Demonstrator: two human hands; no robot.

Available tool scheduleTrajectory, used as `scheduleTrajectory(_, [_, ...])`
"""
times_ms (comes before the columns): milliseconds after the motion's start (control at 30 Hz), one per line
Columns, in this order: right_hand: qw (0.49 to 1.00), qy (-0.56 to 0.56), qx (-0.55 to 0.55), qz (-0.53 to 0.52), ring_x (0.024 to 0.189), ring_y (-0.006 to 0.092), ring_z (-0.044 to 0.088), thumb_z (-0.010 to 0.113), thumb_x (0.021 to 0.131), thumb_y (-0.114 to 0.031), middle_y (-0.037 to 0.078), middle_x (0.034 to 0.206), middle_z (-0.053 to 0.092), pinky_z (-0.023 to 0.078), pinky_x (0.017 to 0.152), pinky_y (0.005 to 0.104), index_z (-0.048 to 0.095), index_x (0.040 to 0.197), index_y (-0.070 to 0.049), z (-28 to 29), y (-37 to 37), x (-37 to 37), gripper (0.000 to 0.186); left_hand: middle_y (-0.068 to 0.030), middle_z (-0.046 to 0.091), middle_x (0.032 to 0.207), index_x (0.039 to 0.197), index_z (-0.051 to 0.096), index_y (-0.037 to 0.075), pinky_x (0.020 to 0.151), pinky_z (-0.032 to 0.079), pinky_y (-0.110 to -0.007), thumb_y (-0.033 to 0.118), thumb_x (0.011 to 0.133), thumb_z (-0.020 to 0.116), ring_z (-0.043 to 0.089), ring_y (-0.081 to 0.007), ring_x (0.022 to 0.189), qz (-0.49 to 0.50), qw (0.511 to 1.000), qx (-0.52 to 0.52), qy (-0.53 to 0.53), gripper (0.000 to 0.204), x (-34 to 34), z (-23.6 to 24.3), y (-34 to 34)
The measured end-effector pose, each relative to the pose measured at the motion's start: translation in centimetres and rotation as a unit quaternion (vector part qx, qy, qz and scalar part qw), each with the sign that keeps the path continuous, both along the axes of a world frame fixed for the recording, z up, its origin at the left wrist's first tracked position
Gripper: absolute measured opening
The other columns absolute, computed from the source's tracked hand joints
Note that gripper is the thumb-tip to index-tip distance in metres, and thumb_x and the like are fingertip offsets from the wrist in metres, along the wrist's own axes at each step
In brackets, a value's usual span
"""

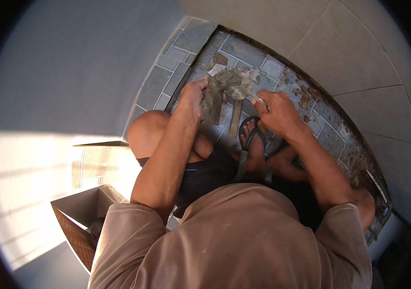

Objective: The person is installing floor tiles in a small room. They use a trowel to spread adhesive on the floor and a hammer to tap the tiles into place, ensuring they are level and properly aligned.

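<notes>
My left hand (193, 98) is closed around the edge of a flat piece, probably a tile, its upper side coated with wet grey mortar (211, 105). My right hand (281, 114) grips a trowel (260, 99) by its handle. Mortar covers the trowel's blade, which meets the mortar on the piece, so the border between them is hard to make out. Below them a wooden handle (235, 118), perhaps a hammer's, lies on the floor, its far end hidden behind the mortar. A brownish block (220, 59) shows just beyond the piece.
Grey stone-patterned tiles (241, 49) cover the floor, bounded by a dark gap along the beige tiled wall (359, 53). Reddish-brown rubble (307, 98) lies by that gap. My sandalled foot (252, 132) is close below the trowel. A cardboard box (73, 231) stands at lower left.
</notes>
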State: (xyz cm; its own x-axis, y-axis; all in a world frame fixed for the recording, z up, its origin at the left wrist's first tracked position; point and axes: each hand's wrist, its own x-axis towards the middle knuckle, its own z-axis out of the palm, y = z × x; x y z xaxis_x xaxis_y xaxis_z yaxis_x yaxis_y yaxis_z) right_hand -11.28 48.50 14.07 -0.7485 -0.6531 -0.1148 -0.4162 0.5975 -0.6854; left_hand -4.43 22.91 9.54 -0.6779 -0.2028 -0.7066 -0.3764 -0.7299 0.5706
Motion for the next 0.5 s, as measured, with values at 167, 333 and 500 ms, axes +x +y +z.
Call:
scheduleTrajectory(167, [0.999, -0.037, -0.017, 0.023, 0.085, 0.0528, 0.068, 0.067, 0.101, -0.028, 0.030, 0.083, 0.069, 0.053, 0.077, 0.0559, 0.074, 0.103, -0.003, 1.0, -0.8, 0.9, 0.026, -0.0269, 0.071, 0.108, 0.119, 0.064, -0.006, 0.081, 0.062, -0.059, 0.020, 0.109, 0.045, 0.071, -0.0419, 0.089, 0.108, 0.994, 0.009, -0.022, 0.034, -0.2, -0.8, -1.1])
scheduleTrajectory(333, [0.997, -0.051, -0.027, 0.046, 0.074, 0.0463, 0.065, 0.067, 0.102, -0.023, 0.029, 0.080, 0.066, 0.051, 0.071, 0.0498, 0.072, 0.100, 0.001, 1.3, -0.8, 1.6, 0.024, -0.0281, 0.070, 0.104, 0.112, 0.066, -0.007, 0.079, 0.060, -0.062, 0.016, 0.104, 0.045, 0.070, -0.0449, 0.087, 0.128, 0.989, 0.065, 0.047, 0.032, -0.9, -1.9, -1.9])
scheduleTrajectory(500, [0.990, -0.127, -0.049, 0.047, 0.076, 0.0437, 0.072, 0.065, 0.102, -0.027, 0.027, 0.075, 0.068, 0.054, 0.074, 0.0514, 0.076, 0.103, 0.001, 0.7, -1.1, 2.0, 0.030, -0.0241, 0.069, 0.101, 0.110, 0.066, -0.006, 0.079, 0.061, -0.061, 0.017, 0.103, 0.048, 0.070, -0.0420, 0.086, 0.178, 0.982, 0.045, 0.040, 0.030, -1.0, -2.8, -2.9])
